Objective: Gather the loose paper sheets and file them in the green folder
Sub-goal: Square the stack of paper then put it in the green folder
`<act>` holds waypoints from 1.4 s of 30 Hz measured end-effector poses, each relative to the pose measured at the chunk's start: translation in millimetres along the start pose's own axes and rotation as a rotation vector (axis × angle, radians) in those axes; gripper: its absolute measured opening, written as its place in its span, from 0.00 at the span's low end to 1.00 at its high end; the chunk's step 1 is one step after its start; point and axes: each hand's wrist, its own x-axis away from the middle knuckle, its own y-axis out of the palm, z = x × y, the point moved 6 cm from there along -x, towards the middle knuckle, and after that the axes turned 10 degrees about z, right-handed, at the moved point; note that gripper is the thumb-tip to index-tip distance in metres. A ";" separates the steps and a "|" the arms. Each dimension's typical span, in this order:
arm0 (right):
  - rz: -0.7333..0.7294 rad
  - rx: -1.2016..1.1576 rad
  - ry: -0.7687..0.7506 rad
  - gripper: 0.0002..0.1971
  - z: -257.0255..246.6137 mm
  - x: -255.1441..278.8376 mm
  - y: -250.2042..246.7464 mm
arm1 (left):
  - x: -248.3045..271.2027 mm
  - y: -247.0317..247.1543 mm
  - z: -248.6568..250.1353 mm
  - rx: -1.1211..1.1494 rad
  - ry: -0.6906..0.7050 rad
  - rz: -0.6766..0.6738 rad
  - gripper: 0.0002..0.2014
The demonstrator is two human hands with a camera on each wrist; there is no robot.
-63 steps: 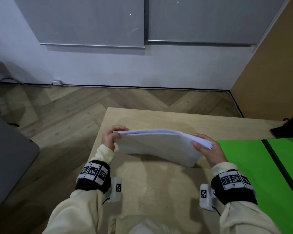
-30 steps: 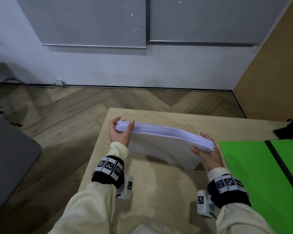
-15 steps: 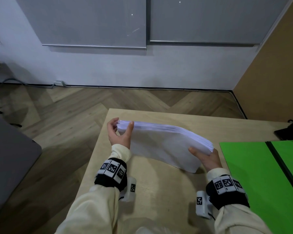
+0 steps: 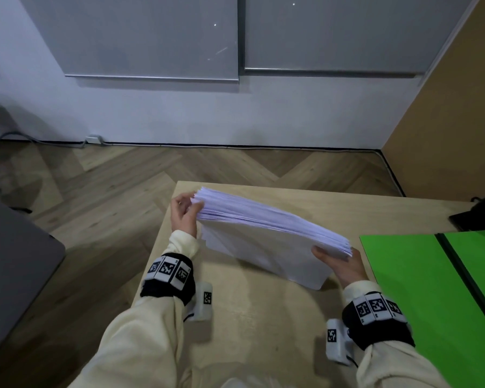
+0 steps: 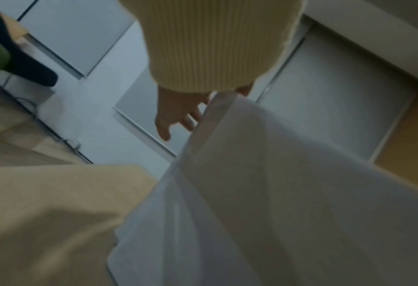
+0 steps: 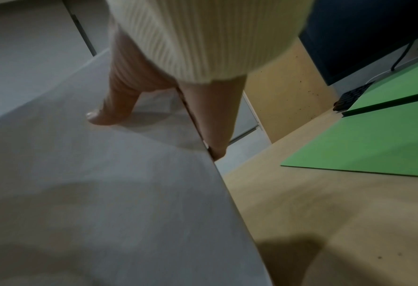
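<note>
A thick stack of white paper sheets point(image 4: 266, 245) stands tilted on its long edge on the wooden table point(image 4: 263, 331), left end higher. My right hand point(image 4: 339, 264) grips the stack's right end, thumb point(image 6: 110, 108) on the near face and fingers behind. My left hand point(image 4: 185, 214) is at the stack's left end with fingers point(image 5: 176, 116) spread and loose against the sheet edges point(image 5: 203, 123). The green folder point(image 4: 420, 289) lies open and flat just right of the right hand, its dark spine point(image 4: 465, 275) running diagonally; it also shows in the right wrist view point(image 6: 374, 139).
A dark device point(image 4: 482, 214) sits at the table's far right behind the folder. The table's left edge point(image 4: 154, 261) drops to herringbone floor, where a grey surface point(image 4: 11, 261) stands. Bare tabletop lies in front of the stack.
The stack went from held nearly flat to tilted on its edge, with its left end raised. My left hand eased from pinching the end to loose, spread fingers. The right hand kept its grip.
</note>
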 end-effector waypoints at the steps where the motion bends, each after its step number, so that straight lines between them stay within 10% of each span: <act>1: -0.002 0.020 0.003 0.13 -0.4 0.9 0.7 | -2.4 2.8 -3.1 -0.020 -0.041 -0.066 0.24; 9: 0.040 0.104 0.008 0.20 -0.4 2.4 -5.1 | 4.9 16.5 -11.7 -0.537 -0.070 -0.669 0.77; 12: 0.031 0.143 -0.003 0.18 -2.9 2.9 -11.2 | 1.9 0.3 -21.1 -0.728 -0.007 -0.731 0.82; 17: 0.033 0.101 -0.072 0.21 -16.8 1.0 -12.7 | -3.1 -14.1 -17.2 -0.556 -0.011 -0.559 0.71; 20: 0.048 0.043 -0.126 0.15 -37.5 1.2 -15.4 | 9.2 -11.5 5.3 -0.557 0.003 -0.513 0.38; 25: 0.074 -0.109 -0.222 0.14 -69.3 7.5 -25.1 | 17.3 -2.5 37.8 -0.485 0.150 -0.548 0.15; 29: 0.039 -0.078 -0.058 0.29 -27.6 12.1 -15.0 | 25.4 -11.3 10.4 -0.494 0.126 -0.442 0.18; 38: -0.004 -0.031 -0.019 0.18 -28.2 24.1 -5.3 | 25.0 -12.9 -23.2 -0.607 0.017 -0.349 0.26; 42: 0.003 0.057 0.047 0.53 -13.2 17.4 -1.1 | 29.3 -9.1 -39.5 -0.691 -0.065 -0.350 0.23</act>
